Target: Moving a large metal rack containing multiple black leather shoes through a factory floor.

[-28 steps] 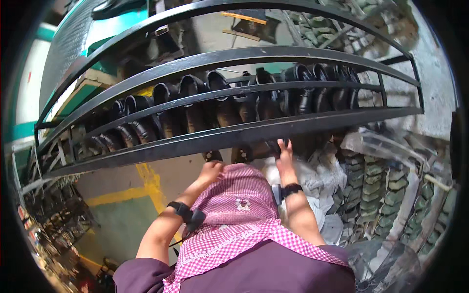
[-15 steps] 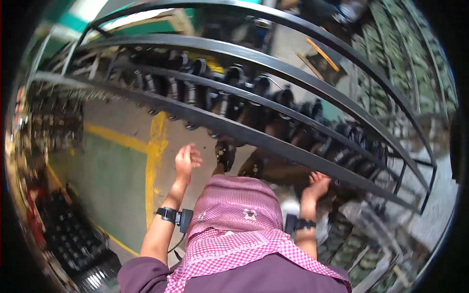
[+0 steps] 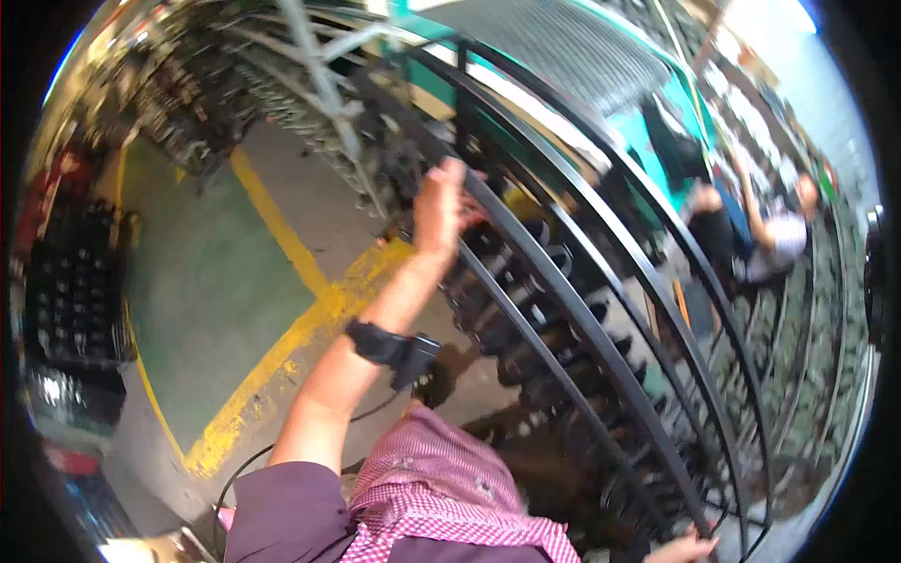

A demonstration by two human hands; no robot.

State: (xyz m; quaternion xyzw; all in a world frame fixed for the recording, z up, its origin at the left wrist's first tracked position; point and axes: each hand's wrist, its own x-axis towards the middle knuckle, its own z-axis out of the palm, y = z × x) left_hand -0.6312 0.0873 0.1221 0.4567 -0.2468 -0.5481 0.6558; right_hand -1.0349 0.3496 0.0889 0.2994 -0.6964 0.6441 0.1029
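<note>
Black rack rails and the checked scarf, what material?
The black curved rack rails look like painted steel bar: thin, rigid, dull sheen. The pink-and-white checked scarf looks like woven cotton cloth: soft folds, matte. The left hand is at a rail.

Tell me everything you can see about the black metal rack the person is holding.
The black metal rack looks like painted steel, built of long parallel bars that curve across the picture from upper left to lower right. Between its bars sit rows of dark, glossy bottle-like items, blurred. It stands on a concrete floor with yellow lines. The left hand grips a bar near its upper end; the right hand touches its lower end at the picture's edge.
</note>
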